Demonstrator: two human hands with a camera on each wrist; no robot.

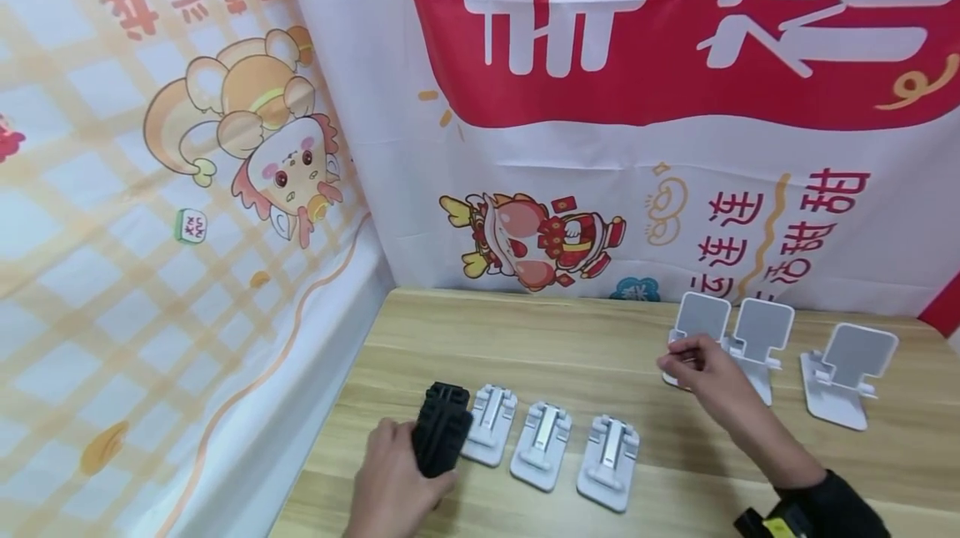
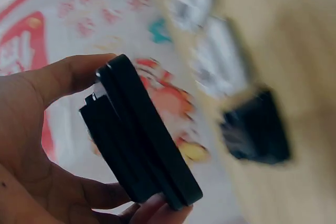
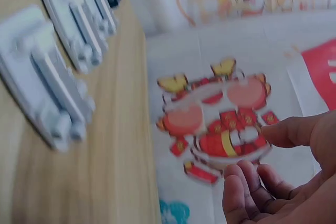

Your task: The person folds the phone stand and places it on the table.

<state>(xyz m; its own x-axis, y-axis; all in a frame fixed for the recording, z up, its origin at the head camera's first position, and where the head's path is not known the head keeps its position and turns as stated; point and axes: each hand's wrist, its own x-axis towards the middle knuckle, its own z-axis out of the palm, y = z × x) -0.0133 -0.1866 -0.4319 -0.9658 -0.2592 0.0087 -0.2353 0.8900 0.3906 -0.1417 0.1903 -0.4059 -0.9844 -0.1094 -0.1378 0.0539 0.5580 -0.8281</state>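
Observation:
My left hand (image 1: 401, 471) holds a folded black phone stand (image 2: 147, 135), gripping it by its edges between thumb and fingers. Beyond it, another folded black phone stand (image 2: 257, 127) lies on the table in the left wrist view; the two overlap in the head view. To their right is a row of folded white phone stands (image 1: 491, 425), (image 1: 542, 446), (image 1: 609, 463). My right hand (image 1: 705, 367) is in the air, fingers loosely bent, with nothing in it. It overlaps the leftmost of the unfolded white phone stands (image 1: 701, 317) in the head view.
Two more unfolded white phone stands (image 1: 763, 329), (image 1: 858, 354) stand at the back right. The wooden table (image 1: 525, 338) meets a printed cloth (image 1: 390, 146) along its far edge. Another patterned cloth (image 1: 112, 288) hangs along the left side.

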